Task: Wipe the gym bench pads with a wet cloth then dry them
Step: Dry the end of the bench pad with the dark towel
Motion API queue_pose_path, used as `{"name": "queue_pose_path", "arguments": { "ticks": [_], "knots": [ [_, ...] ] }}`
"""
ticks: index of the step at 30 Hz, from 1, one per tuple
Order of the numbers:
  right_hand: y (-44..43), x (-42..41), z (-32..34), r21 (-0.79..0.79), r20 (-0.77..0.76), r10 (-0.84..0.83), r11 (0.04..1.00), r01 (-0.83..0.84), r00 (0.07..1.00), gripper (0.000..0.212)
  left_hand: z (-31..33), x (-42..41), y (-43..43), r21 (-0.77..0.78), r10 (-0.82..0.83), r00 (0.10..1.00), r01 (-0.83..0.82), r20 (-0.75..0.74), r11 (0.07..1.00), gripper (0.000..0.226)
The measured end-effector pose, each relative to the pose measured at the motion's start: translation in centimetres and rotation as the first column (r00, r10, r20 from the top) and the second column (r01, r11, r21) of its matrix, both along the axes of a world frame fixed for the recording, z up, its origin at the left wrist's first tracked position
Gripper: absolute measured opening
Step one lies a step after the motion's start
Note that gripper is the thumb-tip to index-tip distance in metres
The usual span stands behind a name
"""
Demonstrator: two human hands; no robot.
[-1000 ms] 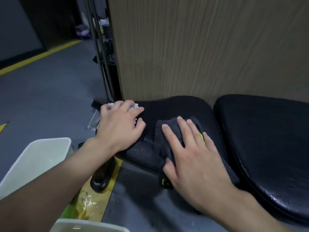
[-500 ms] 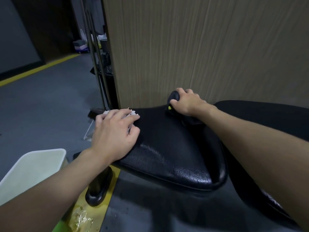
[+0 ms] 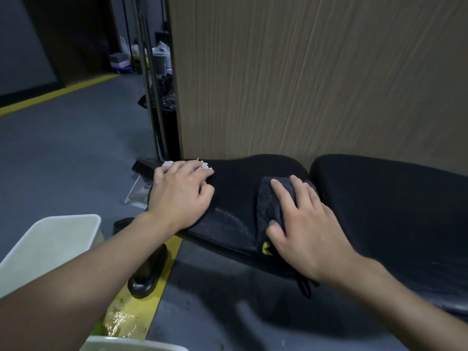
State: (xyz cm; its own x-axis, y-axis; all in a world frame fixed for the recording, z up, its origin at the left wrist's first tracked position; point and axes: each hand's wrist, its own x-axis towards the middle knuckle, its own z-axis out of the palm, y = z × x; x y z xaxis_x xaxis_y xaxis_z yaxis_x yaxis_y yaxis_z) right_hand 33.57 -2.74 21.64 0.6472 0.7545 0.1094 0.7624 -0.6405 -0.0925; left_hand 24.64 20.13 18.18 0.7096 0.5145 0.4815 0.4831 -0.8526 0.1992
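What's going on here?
A person is wiping a gym bench's black seat pad. The right hand presses a dark grey cloth flat on it, near its right end. The left hand rests on the pad's left end, fingers curled over a white crumpled wad. No hand is on the neighbouring pad.

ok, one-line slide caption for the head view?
Right hand presses a dark cloth flat on the black bench pad while the left hand holds a white wad at the pad's end.
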Motion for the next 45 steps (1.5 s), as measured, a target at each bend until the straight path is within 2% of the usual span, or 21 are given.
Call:
{"name": "queue_pose_path", "arguments": {
  "ticks": [3,5,8,10,12,16,20,24,27,29,33,37,40,42,45],
  "knots": [
    [2.8,4.2,0.4,0.075,-0.066,-0.005,0.997,0.010,0.998,0.070,-0.1,0.0,0.1,0.001,-0.005,1.000,0.005,-0.002,1.000,0.053],
    [5.8,8.1,0.9,0.096,-0.154,-0.068,0.992,0.083,0.986,0.067,-0.2,0.1,0.2,0.005,-0.004,1.000,0.004,0.000,1.000,0.056],
    [9.9,11.9,1.6,0.015,-0.246,-0.164,0.985,0.172,0.955,0.064,-0.2,0.1,0.2,0.015,-0.003,1.000,0.002,0.008,1.000,0.058],
    [12.2,11.9,1.6,-0.037,-0.221,-0.178,0.984,0.175,0.959,0.064,-0.1,0.1,0.1,0.013,-0.003,1.000,0.003,0.006,1.000,0.058],
    [14.3,10.1,1.6,-0.054,-0.174,-0.137,0.990,0.129,0.975,0.064,0.0,0.1,0.0,0.007,-0.005,1.000,0.005,0.016,1.000,0.057],
    [16.3,6.1,1.1,-0.019,-0.138,0.066,0.997,-0.069,0.988,0.063,0.0,0.0,-0.1,-0.014,0.002,0.999,-0.001,0.053,1.000,0.044],
    [13.3,8.2,1.1,0.062,-0.186,0.112,0.993,-0.102,0.976,0.069,-0.4,0.0,0.2,-0.011,-0.005,0.998,0.006,0.070,1.000,0.033],
    [9.0,12.0,1.0,0.053,-0.198,-0.078,0.995,0.090,0.977,0.066,-0.5,0.0,0.2,-0.011,-0.016,0.997,0.017,0.074,1.000,0.034],
    [9.0,10.2,1.0,-0.011,-0.141,-0.181,0.983,0.181,0.973,0.064,-0.4,0.1,0.3,-0.018,-0.019,0.997,0.021,0.070,1.000,0.035],
    [9.6,7.1,1.2,-0.033,-0.094,-0.155,0.988,0.152,0.983,0.066,-0.4,0.1,0.3,-0.022,-0.021,0.998,0.023,0.065,1.000,0.034],
    [9.3,1.0,0.3,-0.007,-0.004,0.014,1.000,-0.014,1.000,0.068,-0.4,0.0,0.4,-0.040,-0.032,0.996,0.035,0.087,0.999,0.031],
    [6.2,1.2,0.4,0.039,0.001,0.137,0.990,-0.136,0.991,0.067,0.1,-0.1,0.4,-0.078,-0.026,0.997,0.031,0.066,0.996,0.029],
    [2.1,2.9,0.3,0.083,0.011,0.061,0.995,-0.062,0.998,0.066,0.7,-0.2,0.5,-0.114,-0.033,0.999,0.032,-0.008,0.993,0.036],
    [0.2,2.9,0.1,0.090,-0.008,-0.014,0.996,0.015,1.000,0.066,1.4,-0.3,0.6,-0.155,-0.050,0.997,0.039,-0.064,0.987,0.029],
    [-0.4,1.3,-0.7,0.052,0.077,-0.040,0.998,0.036,0.996,0.068,2.4,-0.8,0.7,-0.240,-0.096,0.990,0.070,-0.101,0.968,0.027]
  ]
}}
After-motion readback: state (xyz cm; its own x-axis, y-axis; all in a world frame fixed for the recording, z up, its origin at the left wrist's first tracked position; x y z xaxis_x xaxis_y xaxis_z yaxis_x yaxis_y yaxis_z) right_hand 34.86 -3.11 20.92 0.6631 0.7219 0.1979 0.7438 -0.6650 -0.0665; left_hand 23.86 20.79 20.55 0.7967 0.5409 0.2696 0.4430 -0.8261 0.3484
